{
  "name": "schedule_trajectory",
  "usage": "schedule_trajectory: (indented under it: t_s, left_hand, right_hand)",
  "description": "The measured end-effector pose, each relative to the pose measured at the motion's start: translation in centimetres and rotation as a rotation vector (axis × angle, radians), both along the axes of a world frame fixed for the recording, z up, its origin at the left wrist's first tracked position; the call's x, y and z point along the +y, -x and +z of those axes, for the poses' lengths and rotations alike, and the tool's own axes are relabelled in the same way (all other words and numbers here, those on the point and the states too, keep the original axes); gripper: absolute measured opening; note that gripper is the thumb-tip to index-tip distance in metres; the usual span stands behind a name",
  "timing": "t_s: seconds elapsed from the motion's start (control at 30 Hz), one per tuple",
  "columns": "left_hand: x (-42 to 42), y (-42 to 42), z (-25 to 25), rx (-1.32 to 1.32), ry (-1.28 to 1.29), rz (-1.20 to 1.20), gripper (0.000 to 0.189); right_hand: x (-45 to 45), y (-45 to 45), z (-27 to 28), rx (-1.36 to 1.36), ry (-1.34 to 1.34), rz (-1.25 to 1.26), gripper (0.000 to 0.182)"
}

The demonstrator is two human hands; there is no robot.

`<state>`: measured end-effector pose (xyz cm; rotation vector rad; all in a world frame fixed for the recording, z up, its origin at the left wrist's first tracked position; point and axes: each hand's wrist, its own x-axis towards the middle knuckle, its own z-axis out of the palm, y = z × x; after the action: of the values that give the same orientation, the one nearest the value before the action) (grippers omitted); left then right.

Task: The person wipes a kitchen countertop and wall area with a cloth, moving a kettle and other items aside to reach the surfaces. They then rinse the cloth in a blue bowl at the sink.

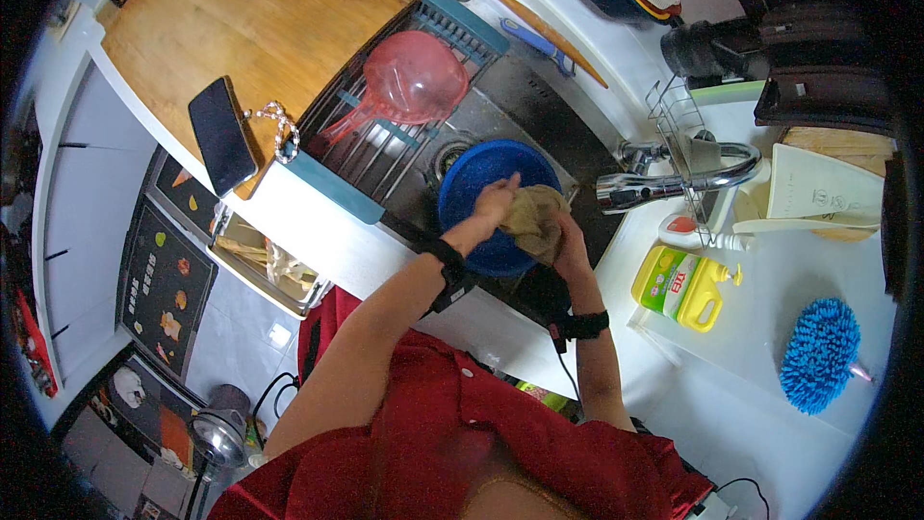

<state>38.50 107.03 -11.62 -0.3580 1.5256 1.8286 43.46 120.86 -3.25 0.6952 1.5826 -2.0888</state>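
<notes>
A blue plastic basin [469,180] stands in the steel sink [505,101]. Over it, my right hand [572,245] grips a crumpled tan cloth [535,220] at its right side. My left hand [497,204] is at the cloth's left edge, fingers partly curled; whether it pinches the cloth cannot be made out. Both wrists wear black straps. Left of the basin, a translucent red plastic ladle [415,79] lies on a drying rack [336,195] set across the sink. The chrome faucet [650,188] reaches in from the right, its head near the basin.
Right of the sink stand a yellow pump bottle of detergent [677,287], a white bottle [686,231] and a blue chenille duster [821,355]. A phone [222,136] with a beaded strap rests at the edge of the wooden board [253,22]. A blue peeler [534,40] lies behind the sink.
</notes>
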Motion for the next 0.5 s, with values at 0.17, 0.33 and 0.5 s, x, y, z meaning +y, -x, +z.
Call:
schedule_trajectory:
  t_s: [0.17, 0.33, 0.5]
  left_hand:
    - [1.3, -3.5, 4.4, 0.692, 0.184, -0.067, 0.033]
    - [2.7, -5.9, 6.1, 0.988, 0.256, -0.049, 0.031]
    - [1.5, -5.1, 8.0, 1.089, 0.418, -0.149, 0.027]
  right_hand:
    - [2.1, 0.3, -6.6, -0.143, 0.458, -0.283, 0.046]
    - [1.6, 1.5, -7.2, -0.023, 0.413, -0.159, 0.048]
    - [1.3, 1.4, -8.1, -0.001, 0.494, -0.138, 0.051]
